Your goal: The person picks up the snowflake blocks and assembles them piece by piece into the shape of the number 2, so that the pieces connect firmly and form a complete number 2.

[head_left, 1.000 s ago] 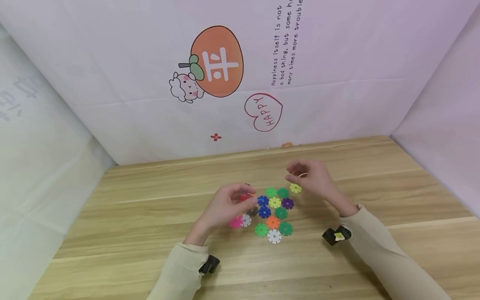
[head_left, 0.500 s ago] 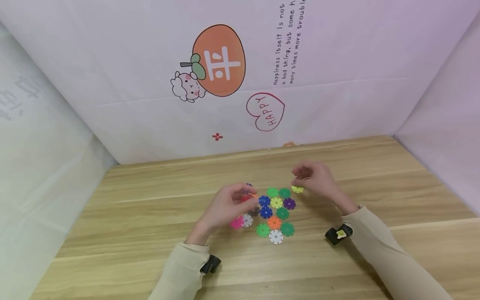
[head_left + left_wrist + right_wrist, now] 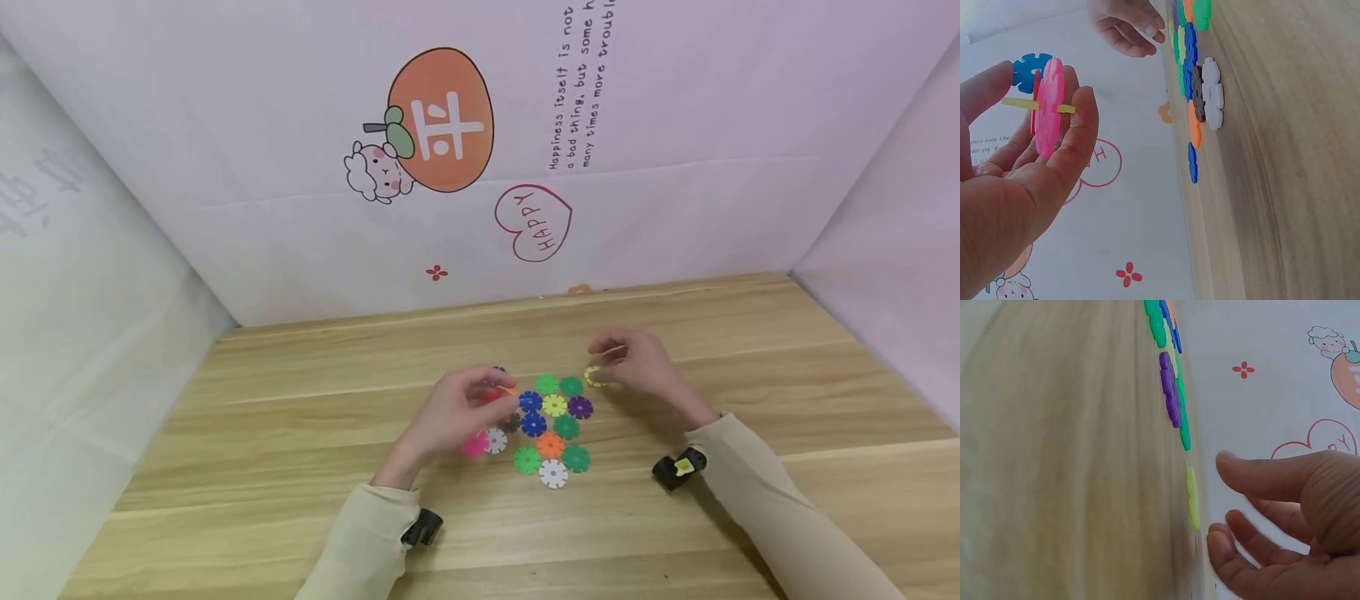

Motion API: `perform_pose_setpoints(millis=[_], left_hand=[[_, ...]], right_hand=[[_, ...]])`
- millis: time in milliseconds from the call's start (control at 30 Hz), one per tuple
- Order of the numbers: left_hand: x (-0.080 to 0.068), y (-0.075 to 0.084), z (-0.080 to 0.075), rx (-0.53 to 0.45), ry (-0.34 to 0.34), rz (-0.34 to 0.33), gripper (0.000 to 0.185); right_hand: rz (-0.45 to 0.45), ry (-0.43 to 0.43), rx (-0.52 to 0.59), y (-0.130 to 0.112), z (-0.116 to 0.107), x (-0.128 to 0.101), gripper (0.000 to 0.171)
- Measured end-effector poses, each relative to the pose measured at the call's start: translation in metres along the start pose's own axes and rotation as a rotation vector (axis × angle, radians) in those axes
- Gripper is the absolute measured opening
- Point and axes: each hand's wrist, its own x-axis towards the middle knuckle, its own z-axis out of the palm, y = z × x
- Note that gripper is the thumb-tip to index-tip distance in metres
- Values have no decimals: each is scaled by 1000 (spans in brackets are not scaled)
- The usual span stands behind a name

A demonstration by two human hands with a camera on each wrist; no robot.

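Left hand (image 3: 1019, 169) grips a small assembly of slotted discs (image 3: 1044, 103), pink 1 foremost, lifted off the counter (image 3: 300, 417). Judged light, rigid, slippery plastic; best pinched at the rims. Right hand (image 3: 1279, 519), fingers loosely curled and holding nothing, hovers just beside the yellow-green disc (image 3: 1192, 497) lying mid-counter.

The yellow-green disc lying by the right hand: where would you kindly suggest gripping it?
Probably pinch the yellow-green disc by its notched rim from its far right side, where the right hand hovers; it lies flat and apart from the other discs.
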Motion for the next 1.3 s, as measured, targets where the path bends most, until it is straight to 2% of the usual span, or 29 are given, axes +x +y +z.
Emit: perform_pose_setpoints(millis=[200,300,633,833,1167,1300], left_hand=[[0,0,0,-2,-2,0,26],[0,0,1,2,-2,4,26],[1,-1,2,-12,-9,-2,27],[1,0,2,-23,-15,-10,27],[2,-1,2,-15,-20,0,27],[1,0,2,-13,-17,1,26]], right_hand=[[22,-72,-111,1,-1,0,43],[10,-81,-157,4,0,2,43],[-33,-93,-234,7,1,3,31],[18,-124,-247,2,0,2,29],[58,-116,-234,-2,0,1,32],[58,-112,-206,-2,-1,1,27]])
